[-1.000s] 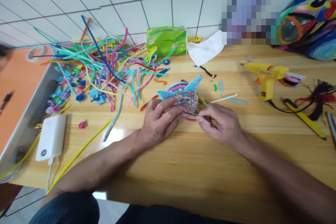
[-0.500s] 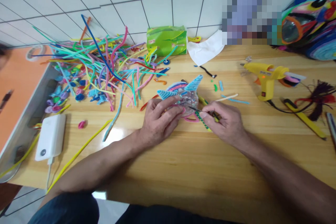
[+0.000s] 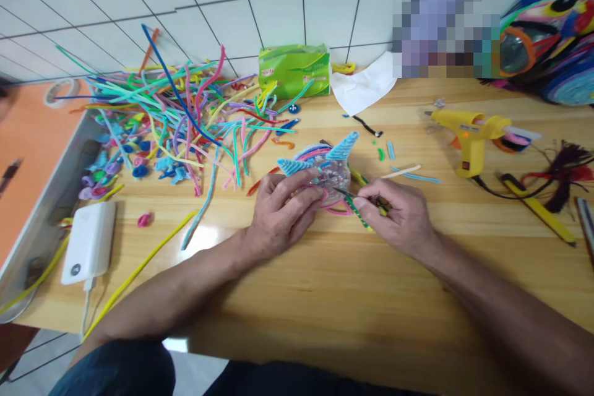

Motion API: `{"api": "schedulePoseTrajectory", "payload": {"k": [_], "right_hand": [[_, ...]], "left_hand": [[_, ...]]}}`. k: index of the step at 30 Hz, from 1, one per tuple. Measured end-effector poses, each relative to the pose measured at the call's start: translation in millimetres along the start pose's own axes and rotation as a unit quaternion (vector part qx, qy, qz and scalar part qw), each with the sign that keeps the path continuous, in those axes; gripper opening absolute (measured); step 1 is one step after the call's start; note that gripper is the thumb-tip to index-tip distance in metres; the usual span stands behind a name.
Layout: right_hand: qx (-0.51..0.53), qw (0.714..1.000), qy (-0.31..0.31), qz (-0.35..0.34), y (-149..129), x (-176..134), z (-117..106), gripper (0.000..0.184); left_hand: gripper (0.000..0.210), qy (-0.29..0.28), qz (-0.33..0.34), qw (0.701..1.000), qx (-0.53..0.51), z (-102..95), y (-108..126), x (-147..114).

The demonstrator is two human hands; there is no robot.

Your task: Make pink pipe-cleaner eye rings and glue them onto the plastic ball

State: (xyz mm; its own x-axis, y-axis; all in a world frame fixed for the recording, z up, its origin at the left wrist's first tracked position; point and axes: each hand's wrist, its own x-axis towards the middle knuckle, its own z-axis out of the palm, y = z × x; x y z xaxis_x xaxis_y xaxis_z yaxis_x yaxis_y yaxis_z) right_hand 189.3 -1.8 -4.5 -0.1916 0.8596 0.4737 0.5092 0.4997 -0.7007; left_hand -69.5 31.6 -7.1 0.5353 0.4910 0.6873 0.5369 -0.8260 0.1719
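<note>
Evidently, close tool work is in hand. Upper left of the frame lies a heap of pipe cleaners (image 3: pixel 174 112); at centre, the left hand (image 3: pixel 282 218) pinches the clear, blue-eared craft piece (image 3: pixel 338 174) over the worktop (image 3: pixel 297 300); just right, the right hand (image 3: pixel 395 213) grips a slim tool (image 3: pixel 342 192), its dark tip at the piece, contact unclear. The next move seems to call for a firm left hold and light, exact strokes.
</note>
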Motion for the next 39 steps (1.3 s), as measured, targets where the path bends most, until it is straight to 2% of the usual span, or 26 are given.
{"api": "schedulePoseTrajectory", "payload": {"k": [8, 12, 17, 25, 29, 32, 36, 39], "right_hand": [[0.006, 1.000, 0.002, -0.014, -0.3, 0.2, -0.7, 0.022], [0.019, 1.000, 0.016, 0.011, 0.6, 0.3, 1.8, 0.018], [0.023, 0.999, -0.019, 0.042, -1.0, 0.0, 0.1, 0.020], [0.048, 0.998, -0.003, 0.044, -1.5, 1.7, 0.5, 0.019], [0.043, 0.998, -0.031, 0.040, -1.5, 1.7, -0.7, 0.020], [0.039, 0.998, -0.028, 0.028, -2.2, 0.9, -1.6, 0.020], [0.041, 0.998, -0.005, 0.044, -1.5, -0.1, 0.1, 0.019], [0.043, 0.998, -0.017, 0.049, -0.2, -1.0, 0.7, 0.018]], "left_hand": [[0.019, 0.008, -0.002, 1.000, -0.015, 2.2, 0.7, 0.4], [0.019, 0.021, 0.000, 0.999, -0.031, 3.3, 0.8, 0.5], [0.019, 0.019, 0.009, 0.999, -0.037, 3.4, 0.4, 1.2], [0.018, 0.019, 0.001, 0.999, -0.031, 3.4, 0.1, 0.9], [0.018, 0.018, 0.005, 0.999, -0.035, 3.1, 0.2, 1.3], [0.018, 0.017, 0.007, 0.999, -0.030, 2.8, 0.3, 1.8], [0.018, 0.016, 0.005, 0.999, -0.030, 2.8, 0.4, 1.3], [0.021, 0.014, 0.003, 0.999, -0.033, 2.8, 0.2, 0.3]]}}
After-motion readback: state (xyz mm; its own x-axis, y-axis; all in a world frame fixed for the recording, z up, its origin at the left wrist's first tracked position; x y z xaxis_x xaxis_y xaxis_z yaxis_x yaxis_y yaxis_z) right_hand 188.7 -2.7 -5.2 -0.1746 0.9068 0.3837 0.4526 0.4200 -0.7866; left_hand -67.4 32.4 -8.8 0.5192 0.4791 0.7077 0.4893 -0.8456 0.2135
